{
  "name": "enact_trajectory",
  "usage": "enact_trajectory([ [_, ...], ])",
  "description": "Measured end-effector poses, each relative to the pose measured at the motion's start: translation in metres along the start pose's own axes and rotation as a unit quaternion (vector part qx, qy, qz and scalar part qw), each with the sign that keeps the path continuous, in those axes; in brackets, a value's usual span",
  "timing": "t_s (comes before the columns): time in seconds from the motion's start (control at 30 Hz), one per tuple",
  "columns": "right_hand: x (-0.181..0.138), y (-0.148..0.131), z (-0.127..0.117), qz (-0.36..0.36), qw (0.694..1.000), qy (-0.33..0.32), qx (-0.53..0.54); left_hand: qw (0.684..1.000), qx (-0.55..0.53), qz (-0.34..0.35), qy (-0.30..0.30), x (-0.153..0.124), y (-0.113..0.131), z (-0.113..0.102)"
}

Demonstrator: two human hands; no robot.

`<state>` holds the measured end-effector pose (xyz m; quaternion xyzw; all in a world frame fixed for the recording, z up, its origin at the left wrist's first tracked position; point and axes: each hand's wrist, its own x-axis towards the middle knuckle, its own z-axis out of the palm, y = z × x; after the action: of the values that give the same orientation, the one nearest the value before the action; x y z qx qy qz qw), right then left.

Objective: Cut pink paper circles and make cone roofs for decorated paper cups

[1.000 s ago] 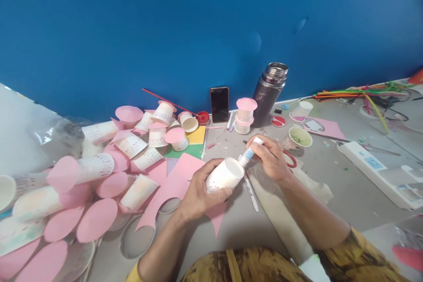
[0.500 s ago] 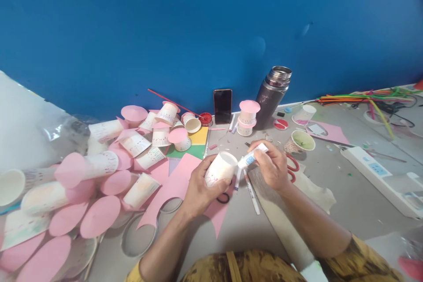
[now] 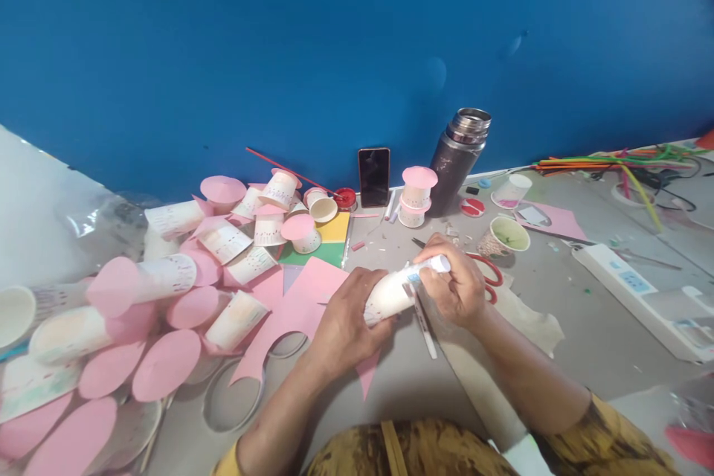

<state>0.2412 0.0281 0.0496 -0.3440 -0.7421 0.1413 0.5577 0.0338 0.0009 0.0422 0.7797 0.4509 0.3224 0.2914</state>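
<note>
The grey table (image 3: pixel 602 346) meets a far blue wall (image 3: pixel 312 52). The left hand (image 3: pixel 349 323) wraps a cup (image 3: pixel 387 299); the right hand (image 3: pixel 458 282) pinches a tube (image 3: pixel 438 265).

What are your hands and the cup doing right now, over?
Left hand gripping white cup, tilted. Right hand holding white tube at cup's mouth. Red-handled scissors close beside right hand.
</note>
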Motion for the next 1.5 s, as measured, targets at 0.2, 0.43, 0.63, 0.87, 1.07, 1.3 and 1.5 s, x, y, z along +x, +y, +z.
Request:
enact_trajectory([
  [0.2,0.005,0.003,-0.004,0.155,0.988,-0.013,0.017,0.998,-0.029,0.039,-0.034,0.000,0.004,-0.003],
  [0.43,0.007,0.003,-0.008,0.231,0.965,-0.065,0.105,0.997,-0.027,0.014,-0.069,-0.001,0.007,-0.006],
  [0.63,0.006,-0.003,-0.012,0.127,0.984,-0.092,0.089,0.998,-0.030,0.008,-0.057,-0.002,0.005,-0.008],
  [0.87,0.010,-0.007,-0.013,0.077,0.989,-0.105,0.068,0.994,-0.046,-0.024,-0.092,-0.001,0.010,-0.012],
  [1.07,0.009,-0.009,-0.016,-0.007,0.988,-0.122,0.096,0.986,-0.091,-0.087,-0.113,0.002,0.013,-0.017],
  [1.3,0.010,-0.009,-0.015,0.021,0.994,-0.088,0.068,0.980,-0.111,-0.079,-0.146,0.000,0.013,-0.014],
  [1.5,0.010,-0.001,-0.018,0.140,0.985,-0.078,0.065,0.981,-0.152,-0.022,-0.120,-0.001,0.013,-0.012],
])
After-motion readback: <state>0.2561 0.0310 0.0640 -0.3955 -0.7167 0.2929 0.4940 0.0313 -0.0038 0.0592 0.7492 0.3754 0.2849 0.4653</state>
